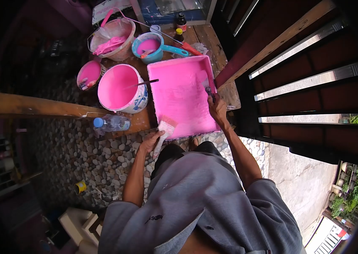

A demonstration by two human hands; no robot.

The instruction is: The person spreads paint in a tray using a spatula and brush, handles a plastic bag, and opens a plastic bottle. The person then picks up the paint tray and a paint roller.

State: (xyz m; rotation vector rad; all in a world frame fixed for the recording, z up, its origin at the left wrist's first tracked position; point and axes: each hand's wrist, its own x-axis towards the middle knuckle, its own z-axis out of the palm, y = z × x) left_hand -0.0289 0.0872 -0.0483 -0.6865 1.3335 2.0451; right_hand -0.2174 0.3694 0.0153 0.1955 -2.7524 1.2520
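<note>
My left hand (148, 142) is closed around a wide paintbrush (160, 136). The brush's pink-stained bristles rest at the near left corner of a large pink-coated tray (179, 89). Over the tray's right side, my right hand (218, 111) grips a dark-handled tool (208, 89). Its pale, pink-smeared head is against the tray near the right wall; whether it is a brush or a scraper I cannot tell. Pink paint covers the inside of the tray, with a thicker patch along the near edge.
Left of the tray stands a white bucket (144, 100) of pink paint with a stick (148, 81) in it. Behind are a blue dipper (157, 56), a larger bucket (126, 51), and a small paint pot (101, 73). A plastic bottle (117, 123) lies by the wooden table's (229, 95) edge.
</note>
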